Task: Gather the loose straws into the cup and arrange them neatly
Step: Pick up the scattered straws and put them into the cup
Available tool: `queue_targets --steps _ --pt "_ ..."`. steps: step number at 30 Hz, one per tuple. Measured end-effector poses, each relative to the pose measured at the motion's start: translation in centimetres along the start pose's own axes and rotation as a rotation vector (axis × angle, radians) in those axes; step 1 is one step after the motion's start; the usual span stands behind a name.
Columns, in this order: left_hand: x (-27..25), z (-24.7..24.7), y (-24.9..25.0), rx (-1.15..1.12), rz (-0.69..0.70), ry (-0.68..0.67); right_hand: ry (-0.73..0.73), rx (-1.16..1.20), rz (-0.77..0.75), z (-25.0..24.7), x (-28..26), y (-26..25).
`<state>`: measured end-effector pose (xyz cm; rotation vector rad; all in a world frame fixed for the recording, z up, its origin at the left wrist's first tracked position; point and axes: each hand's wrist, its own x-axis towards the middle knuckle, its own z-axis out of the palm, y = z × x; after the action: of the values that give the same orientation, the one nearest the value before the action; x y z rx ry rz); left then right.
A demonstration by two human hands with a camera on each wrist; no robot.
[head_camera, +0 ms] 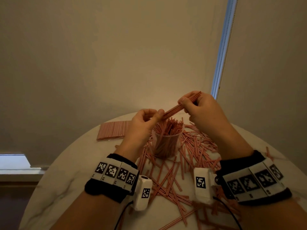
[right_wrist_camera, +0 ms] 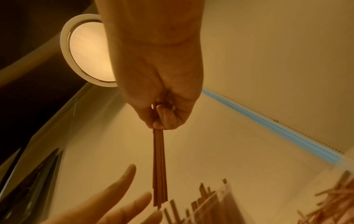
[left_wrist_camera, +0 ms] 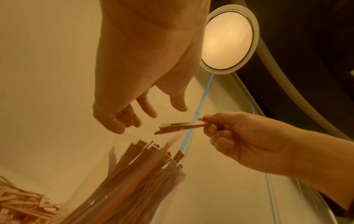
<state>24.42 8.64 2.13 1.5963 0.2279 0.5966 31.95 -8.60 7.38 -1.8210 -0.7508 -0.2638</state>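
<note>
My right hand [head_camera: 187, 103] grips a small bundle of red-and-white striped straws [head_camera: 176, 107] by its upper end, held slanted above the clear cup [head_camera: 166, 145]. The cup stands upright on the round white table [head_camera: 66, 171], packed with straws. My left hand [head_camera: 154, 114] hovers at the bundle's lower end, its thumb close to the tips. In the left wrist view the left hand [left_wrist_camera: 143, 112] has relaxed fingers and a small gap to the bundle [left_wrist_camera: 180, 126]. In the right wrist view the bundle [right_wrist_camera: 159, 166] hangs from my right hand [right_wrist_camera: 162, 118].
Many loose straws [head_camera: 196, 146] lie scattered around the cup, mostly to its right and toward me. A flat pack of straws [head_camera: 113, 130] lies at the table's back left. A wall rises right behind the table.
</note>
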Motion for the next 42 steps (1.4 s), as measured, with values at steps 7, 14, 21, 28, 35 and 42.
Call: queue_targets --steps 7,14,21,28,35,42 --pt "0.0 -0.5 -0.9 0.193 -0.185 -0.198 -0.236 -0.489 0.038 1.8 0.3 1.6" --pt "0.5 -0.9 -1.0 0.357 -0.18 -0.187 -0.45 -0.708 -0.008 4.6 2.6 0.9" --pt "0.6 -0.8 -0.9 0.511 -0.187 -0.215 -0.603 -0.69 0.06 4.1 4.0 0.1" --pt "0.5 -0.6 -0.9 0.54 -0.19 -0.199 -0.717 -0.829 0.042 3.0 2.7 -0.2" --pt "0.5 -0.9 -0.9 0.468 -0.195 -0.225 -0.556 -0.713 0.01 3.4 3.3 -0.9" --pt "0.4 -1.0 -0.9 0.453 -0.187 -0.232 -0.674 -0.786 -0.014 5.2 2.1 -0.6"
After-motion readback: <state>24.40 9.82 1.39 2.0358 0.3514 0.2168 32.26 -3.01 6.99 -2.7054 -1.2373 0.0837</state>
